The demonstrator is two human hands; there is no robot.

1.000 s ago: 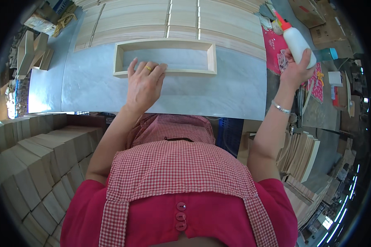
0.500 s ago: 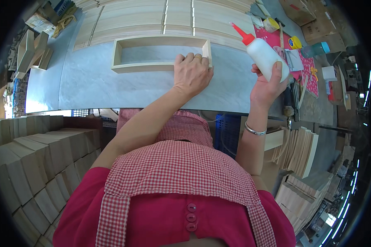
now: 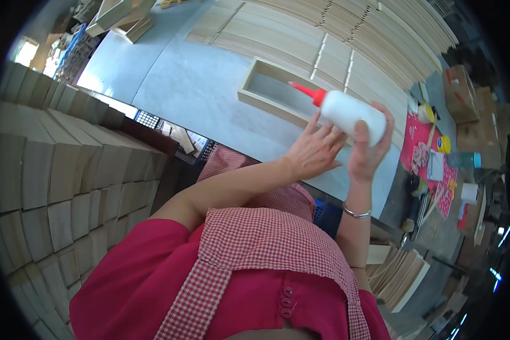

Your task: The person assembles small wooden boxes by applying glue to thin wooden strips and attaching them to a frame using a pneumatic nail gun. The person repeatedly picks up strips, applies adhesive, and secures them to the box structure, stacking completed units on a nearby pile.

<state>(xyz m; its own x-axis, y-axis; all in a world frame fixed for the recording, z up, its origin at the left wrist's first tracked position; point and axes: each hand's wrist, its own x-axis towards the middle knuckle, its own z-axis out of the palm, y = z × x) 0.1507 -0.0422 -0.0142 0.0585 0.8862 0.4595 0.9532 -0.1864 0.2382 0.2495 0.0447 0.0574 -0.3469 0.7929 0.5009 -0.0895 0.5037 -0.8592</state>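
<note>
My right hand [image 3: 370,144] is wrapped around a white squeeze bottle [image 3: 348,116] with a red cap and a long red nozzle. The bottle lies nearly level, and its nozzle points left above a shallow rectangular wooden frame [image 3: 269,106]. That frame rests on the pale marbled tabletop [image 3: 209,107]; its right part is hidden behind the bottle and hands. My left hand [image 3: 317,150] is at the frame's near side, just below the bottle. Its fingers are stretched and somewhat apart; whether they touch the frame I cannot tell.
Rows of thin wooden boards [image 3: 266,34] cover the far side of the table. Wooden box parts [image 3: 131,25] stand at the far left. Stacked wood blocks [image 3: 45,175] rise beside me on the left. A pink cloth [image 3: 412,130], tubs and a bottle [image 3: 463,160] lie at the right.
The view has turned, so the table now slants. My left hand has shifted off the frame's right end, its fingers straightening. The bottle has tipped from upright-leaning toward level, above the frame.
</note>
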